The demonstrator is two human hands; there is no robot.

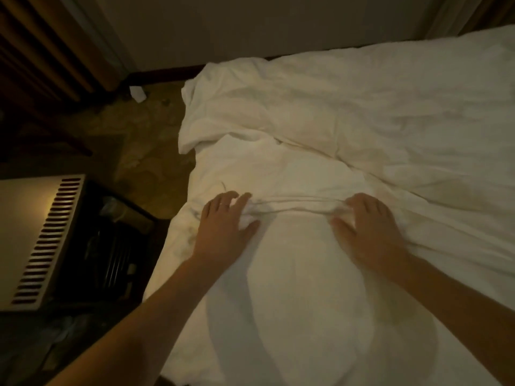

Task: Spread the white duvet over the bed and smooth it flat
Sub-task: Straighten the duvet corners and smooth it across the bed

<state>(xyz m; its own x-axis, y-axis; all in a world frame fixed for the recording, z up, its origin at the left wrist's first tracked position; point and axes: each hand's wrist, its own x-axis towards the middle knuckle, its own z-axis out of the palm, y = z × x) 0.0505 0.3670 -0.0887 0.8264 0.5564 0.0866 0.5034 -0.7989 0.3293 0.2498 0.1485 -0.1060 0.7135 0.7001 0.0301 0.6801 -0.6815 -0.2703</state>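
One white duvet [348,129], two hands, one bed. The duvet covers the whole visible bed top, rumpled, with a thick fold running across it from the left edge toward the right and a bunched, turned-over corner at the far left. Left hand [225,221] lies on the duvet near the bed's left edge, fingers reaching forward, thumb and fingers closing on a gathered ridge of fabric (a ring shows on one finger). Right hand [367,227] sits well apart from it on the same ridge, fingers curled into the bunched cloth, thumb pointing inward. The ridge is pulled taut between the two hands. Both bare forearms come in from the bottom of the frame, cut off by its edge.

Edges: the duvet's left side hangs over the bed edge above a patterned floor [145,151]; a strip of floor runs between the bed and one slatted white-topped unit [41,235] at lower left. A small white object [137,93] lies on the floor near the wall [250,29], too small to identify. Far side of the duvet meets the wall base.

Dark area beside the unit is too dim to read. The right part of the bed is cut off by the frame. Dark wooden panelling [36,45] at upper left.
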